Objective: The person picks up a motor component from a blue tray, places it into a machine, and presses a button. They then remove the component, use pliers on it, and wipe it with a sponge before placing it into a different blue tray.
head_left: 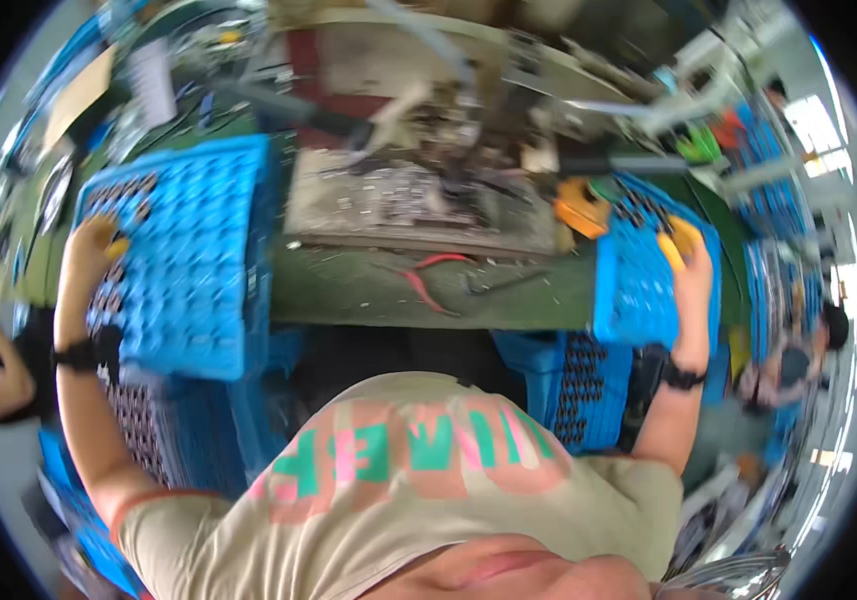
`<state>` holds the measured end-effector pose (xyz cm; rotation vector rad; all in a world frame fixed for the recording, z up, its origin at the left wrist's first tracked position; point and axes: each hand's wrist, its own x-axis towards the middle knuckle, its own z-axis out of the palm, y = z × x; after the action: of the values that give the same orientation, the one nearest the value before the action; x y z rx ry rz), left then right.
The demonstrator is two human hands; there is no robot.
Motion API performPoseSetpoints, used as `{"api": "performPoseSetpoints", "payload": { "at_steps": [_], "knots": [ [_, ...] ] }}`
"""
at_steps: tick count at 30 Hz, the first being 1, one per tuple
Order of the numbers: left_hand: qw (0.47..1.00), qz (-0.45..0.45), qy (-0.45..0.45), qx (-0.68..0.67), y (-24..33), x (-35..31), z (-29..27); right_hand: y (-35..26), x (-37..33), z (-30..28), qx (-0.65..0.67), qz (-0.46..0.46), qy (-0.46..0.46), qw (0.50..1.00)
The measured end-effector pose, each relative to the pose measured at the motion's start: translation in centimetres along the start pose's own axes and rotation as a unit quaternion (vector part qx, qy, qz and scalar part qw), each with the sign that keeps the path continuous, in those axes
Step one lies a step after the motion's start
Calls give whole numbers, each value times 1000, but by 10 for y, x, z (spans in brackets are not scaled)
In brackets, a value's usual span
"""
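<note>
My left hand point(99, 238) reaches over the left side of a large blue tray point(194, 250) with rows of molded pockets. Yellow covers show on its fingertips; the fingers are curled in beside small dark ring-like parts point(107, 290) lined along the tray's left edge. Over a second blue tray point(639, 290) at the right is my right hand point(687, 245), also with yellow-covered fingertips bent together. More small dark parts point(634, 208) sit at that tray's far end. Blur hides what either hand pinches, if anything.
Between the trays lie red-handled pliers point(434, 280) on the green bench top point(339, 295). Behind them stands a metal work plate point(349, 205) littered with bits, with a machine above. An orange-yellow block point(581, 207) adjoins the right tray. Stacked blue trays point(589, 390) stand below the bench.
</note>
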<state>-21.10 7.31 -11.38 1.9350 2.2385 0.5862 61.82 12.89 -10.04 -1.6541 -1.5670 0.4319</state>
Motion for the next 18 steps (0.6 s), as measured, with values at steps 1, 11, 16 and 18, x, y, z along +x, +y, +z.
{"api": "performPoseSetpoints", "payload": {
  "at_steps": [1,11,16,18],
  "knots": [
    [999,-28,-21,4,-6,3,-2,21,10,-10,-54,17,-9,998],
    [995,-63,53,-62,21,-22,-26,66,39,-7,-190,78,-61,977],
    [946,-47,90,-307,92,-73,-17,68,33,-20,-146,66,-85,983],
    [938,-43,94,-331,109,-88,-16,63,33,-23,-55,86,-77,992]
  ]
}}
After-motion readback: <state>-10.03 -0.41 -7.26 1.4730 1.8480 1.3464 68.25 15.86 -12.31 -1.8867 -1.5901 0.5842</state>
